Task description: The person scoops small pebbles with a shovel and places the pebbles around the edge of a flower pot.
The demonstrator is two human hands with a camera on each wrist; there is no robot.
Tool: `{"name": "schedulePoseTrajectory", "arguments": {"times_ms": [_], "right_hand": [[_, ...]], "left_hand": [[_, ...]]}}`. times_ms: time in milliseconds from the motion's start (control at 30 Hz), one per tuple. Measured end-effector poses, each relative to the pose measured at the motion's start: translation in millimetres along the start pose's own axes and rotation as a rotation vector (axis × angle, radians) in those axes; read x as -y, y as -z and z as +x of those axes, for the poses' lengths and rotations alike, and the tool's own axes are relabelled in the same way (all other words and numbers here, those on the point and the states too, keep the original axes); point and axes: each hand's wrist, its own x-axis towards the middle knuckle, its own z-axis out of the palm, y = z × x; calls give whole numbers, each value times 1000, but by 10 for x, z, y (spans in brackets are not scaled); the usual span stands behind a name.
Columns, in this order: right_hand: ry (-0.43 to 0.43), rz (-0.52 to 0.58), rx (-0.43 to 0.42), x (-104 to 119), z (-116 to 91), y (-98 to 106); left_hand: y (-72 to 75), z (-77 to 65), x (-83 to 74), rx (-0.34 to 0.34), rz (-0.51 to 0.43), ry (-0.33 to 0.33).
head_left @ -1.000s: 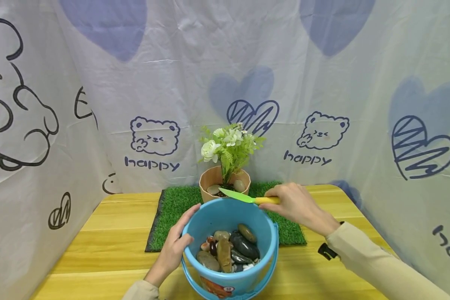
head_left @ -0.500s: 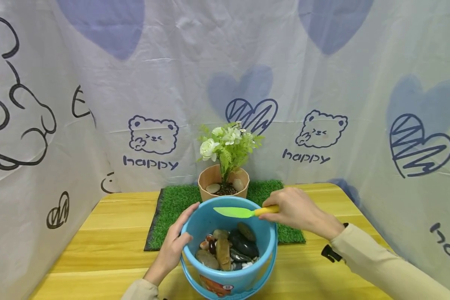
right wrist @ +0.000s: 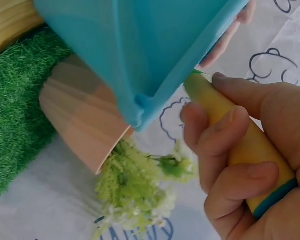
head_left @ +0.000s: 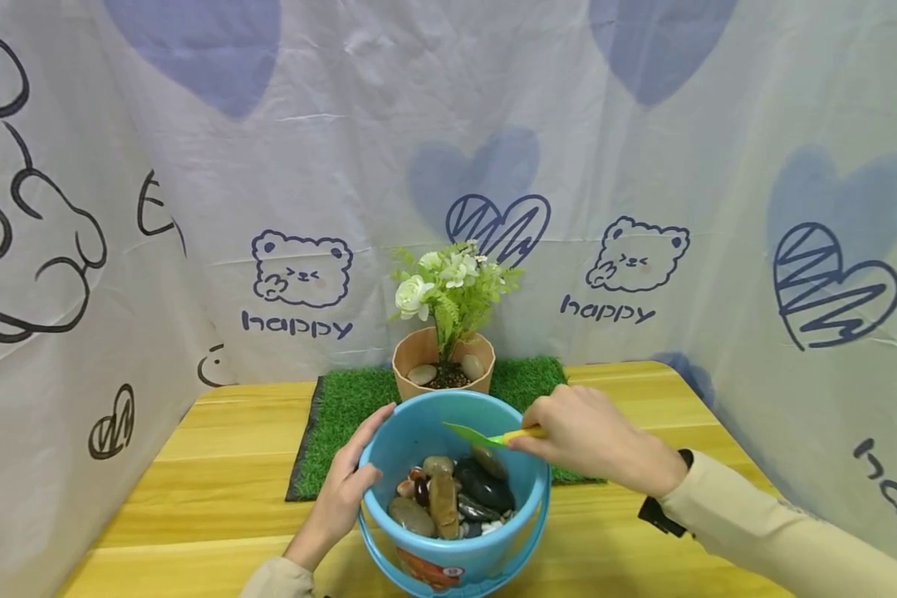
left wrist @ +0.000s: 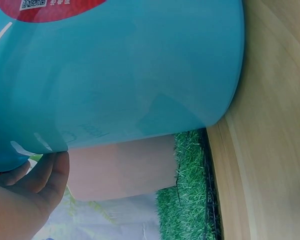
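A light blue bucket (head_left: 493, 561) holds several smooth stones, among them a brown one (head_left: 443, 505) and a glossy black one (head_left: 486, 486). My left hand (head_left: 347, 490) grips its rim at the left, thumb over the edge and fingers along the outside (left wrist: 35, 195). Curled around the yellow handle of a toy trowel (head_left: 474, 435), my right hand (head_left: 586, 440) is at the bucket's right rim. The green blade lies across the bucket's mouth, above the stones, tip pointing left. In the right wrist view the bucket wall (right wrist: 180, 45) hides most of the blade.
Behind the bucket stands a peach flowerpot (head_left: 411, 353) with white flowers (head_left: 448, 282), soil and pale stones. It rests on a green turf mat (head_left: 321, 448) laid on the wooden table (head_left: 209, 465). A printed white curtain (head_left: 389, 149) encloses the back and sides.
The trowel has come from above the flowerpot's near rim down and toward me into the bucket's mouth, its blade now tilted. My left hand keeps its hold on the rim.
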Motion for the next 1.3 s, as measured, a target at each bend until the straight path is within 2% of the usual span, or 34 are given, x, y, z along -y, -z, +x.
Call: {"name": "schedulePoseTrajectory", "arguments": {"times_ms": [133,467,667,900,1100,1300], "right_hand": [[16,-19,43,79,-5,23],[1,25,151,195,1,5],[19,13,155,208,-1,12],[-9,-5,176,253,2,59],[0,-84,141,331,17,43],[-20,-141,141,348,71,-49]], "left_hand": [[-3,-6,0,-3,-3,1],[-4,-19,-3,-3,-3,10],[-11,-19,6,-9,1,-2],[-6,-14,-12,-11,2,1],[3,-3,-8,-15,-3,-7],[-6,-4,16,-15,-8,-7]]}}
